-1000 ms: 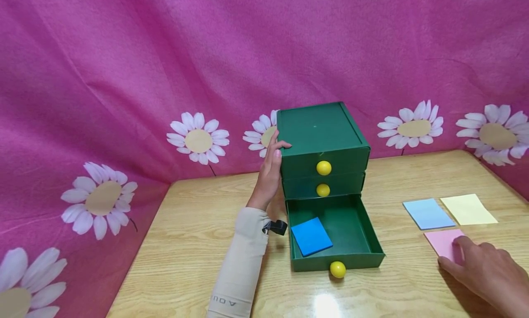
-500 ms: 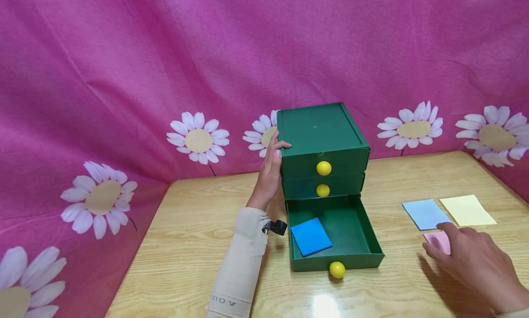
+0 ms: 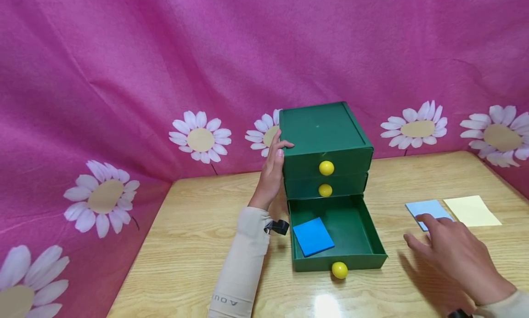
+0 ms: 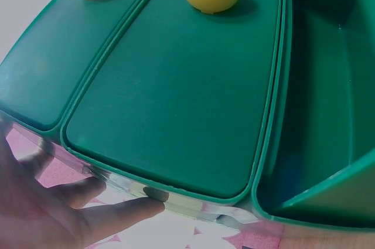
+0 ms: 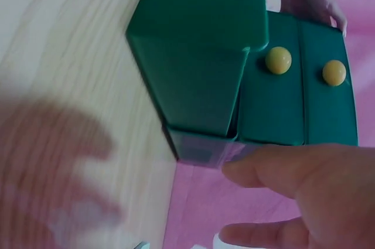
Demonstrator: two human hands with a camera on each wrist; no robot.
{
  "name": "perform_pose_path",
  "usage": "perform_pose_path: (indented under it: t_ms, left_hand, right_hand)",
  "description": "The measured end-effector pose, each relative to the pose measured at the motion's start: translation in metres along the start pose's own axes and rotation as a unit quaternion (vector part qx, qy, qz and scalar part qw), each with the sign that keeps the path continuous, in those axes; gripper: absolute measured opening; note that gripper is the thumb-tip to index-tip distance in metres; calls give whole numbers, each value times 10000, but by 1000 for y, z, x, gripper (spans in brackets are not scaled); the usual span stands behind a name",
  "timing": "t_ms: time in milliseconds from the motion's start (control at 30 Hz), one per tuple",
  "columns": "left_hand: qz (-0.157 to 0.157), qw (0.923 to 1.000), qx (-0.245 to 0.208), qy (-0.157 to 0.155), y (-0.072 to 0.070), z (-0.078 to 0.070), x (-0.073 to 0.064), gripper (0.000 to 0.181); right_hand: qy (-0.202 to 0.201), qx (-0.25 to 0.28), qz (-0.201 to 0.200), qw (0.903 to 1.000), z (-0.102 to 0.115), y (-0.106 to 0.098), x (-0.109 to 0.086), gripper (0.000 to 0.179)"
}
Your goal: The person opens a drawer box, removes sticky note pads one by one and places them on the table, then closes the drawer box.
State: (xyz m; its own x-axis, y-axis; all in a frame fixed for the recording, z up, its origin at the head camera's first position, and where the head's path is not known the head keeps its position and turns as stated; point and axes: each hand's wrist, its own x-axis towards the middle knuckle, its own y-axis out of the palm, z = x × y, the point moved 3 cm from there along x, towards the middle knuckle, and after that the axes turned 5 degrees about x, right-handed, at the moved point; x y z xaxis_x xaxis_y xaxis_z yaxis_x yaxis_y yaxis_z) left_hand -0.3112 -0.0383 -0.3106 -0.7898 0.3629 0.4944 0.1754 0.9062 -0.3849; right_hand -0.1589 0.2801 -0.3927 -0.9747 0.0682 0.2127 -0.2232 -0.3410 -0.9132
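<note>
My left hand (image 3: 270, 173) rests against the left side of a green drawer cabinet (image 3: 320, 125), a finger over its top edge. In the left wrist view the fingers (image 4: 120, 217) lie straight along the side. The bottom drawer (image 3: 351, 230) is pulled out, with a blue sticky note pad (image 3: 313, 236) inside at the left. My right hand (image 3: 458, 253) hovers over the table, its thumb and forefinger apart, partly covering a light blue sticky note pad (image 3: 427, 207). Nothing shows between these fingers in the right wrist view. The hand hides nearly all of the pink pad.
A pale yellow sticky note pad (image 3: 473, 211) lies beside the light blue one. The two upper drawers are closed, each with a yellow round knob (image 3: 326, 167). A pink cloth (image 3: 231, 56) with daisies hangs behind the wooden table (image 3: 186, 244).
My right hand has lifted from the pink pad and moved left toward the drawer, now covering that pad. The left hand stays against the cabinet.
</note>
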Motion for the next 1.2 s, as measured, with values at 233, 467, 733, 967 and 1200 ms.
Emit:
perform_pose_path:
  t_ms: [233, 467, 733, 967, 1200]
  left_hand:
    - [-2, 10000, 12, -13, 1, 8, 2, 35]
    - [-188, 9997, 49, 141, 8, 40, 9, 40]
    - [-154, 9998, 65, 82, 5, 31, 8, 39]
    - [-29, 10000, 95, -3, -1, 2, 0, 35]
    - [-19, 10000, 68, -52, -1, 0, 0, 37]
  right_hand:
    - [-420, 158, -362, 9983, 22, -2, 2, 46]
    - [-633, 162, -205, 9976, 44, -2, 4, 46]
    - [-743, 257, 93, 9969, 72, 2, 7, 48]
    - [-1087, 189, 164, 9938, 101, 9, 6, 46]
    - [-1314, 180, 386, 9904, 121, 19, 10, 46]
